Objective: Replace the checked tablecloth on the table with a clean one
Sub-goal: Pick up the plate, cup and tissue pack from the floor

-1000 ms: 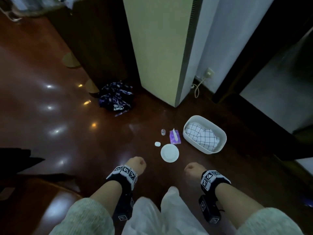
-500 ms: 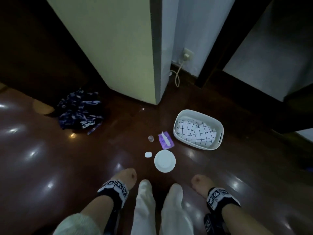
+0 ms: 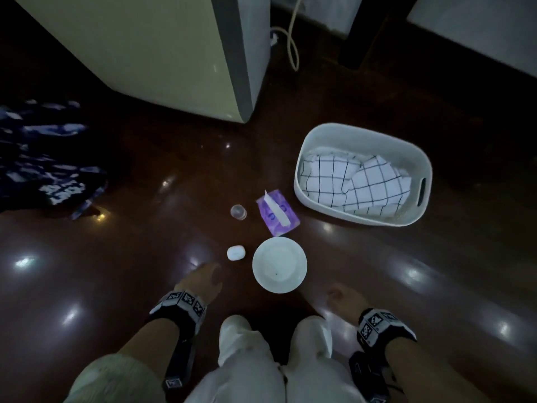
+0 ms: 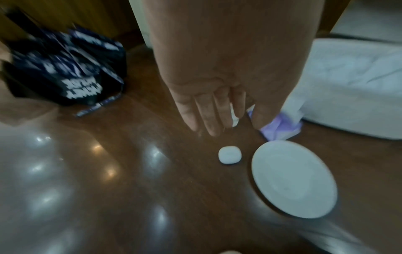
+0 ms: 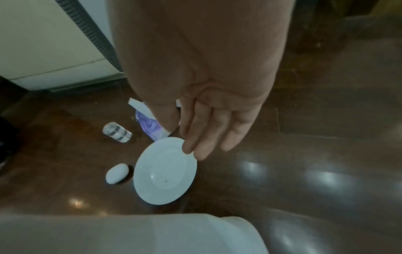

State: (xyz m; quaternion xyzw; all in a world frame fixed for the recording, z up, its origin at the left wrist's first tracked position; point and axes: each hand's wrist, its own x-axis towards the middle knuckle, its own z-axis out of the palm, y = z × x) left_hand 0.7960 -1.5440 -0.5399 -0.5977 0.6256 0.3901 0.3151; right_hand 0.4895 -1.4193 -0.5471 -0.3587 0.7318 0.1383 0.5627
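Note:
A white tablecloth with a black check (image 3: 354, 184) lies folded in a white plastic basket (image 3: 360, 129) on the dark wooden floor. In front of it lie a white plate (image 3: 279, 264) (image 4: 293, 182) (image 5: 165, 173), a small white case (image 3: 236, 253) (image 4: 230, 155) (image 5: 117, 173), a clear glass (image 3: 238, 212) (image 5: 117, 132) and a purple tissue pack (image 3: 277, 213). My left hand (image 3: 203, 279) (image 4: 215, 110) hangs with straight fingers above the floor, just left of the case. My right hand (image 3: 344, 299) (image 5: 208, 137) hangs empty to the right of the plate.
A pale green appliance (image 3: 162, 50) with a white cable (image 3: 292, 39) stands behind the items. A crumpled dark blue bag (image 3: 43, 158) (image 4: 67, 68) lies at the left. My white trouser legs (image 3: 261, 359) are between my arms. The floor is glossy with light spots.
I have bent down closer to the floor, so the items look larger. Both hands have dropped towards the plate and case, and their fingers have straightened.

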